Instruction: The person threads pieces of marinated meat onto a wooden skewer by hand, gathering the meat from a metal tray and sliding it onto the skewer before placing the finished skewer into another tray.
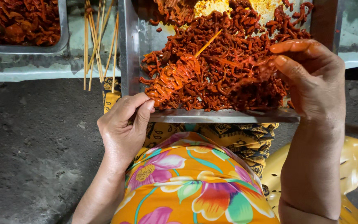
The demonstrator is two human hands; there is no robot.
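Note:
My left hand (123, 124) pinches the lower end of a bamboo skewer (183, 66) loaded with red marinated meat strips; its bare tip points up and right over the tray. My right hand (311, 79), smeared with red sauce, rests its fingertips in the heap of marinated meat (228, 70) at the tray's right side, pinching at some strips. The heap fills a metal tray (224, 116) that sits on my lap, over a patterned cloth.
A bundle of bare bamboo skewers (98, 41) lies to the left of the tray on a pale ledge. A second metal tray (21, 25) with red meat stands at the top left. A yellow plastic chair (353, 166) is at the lower right. Dark concrete floor lies to the left.

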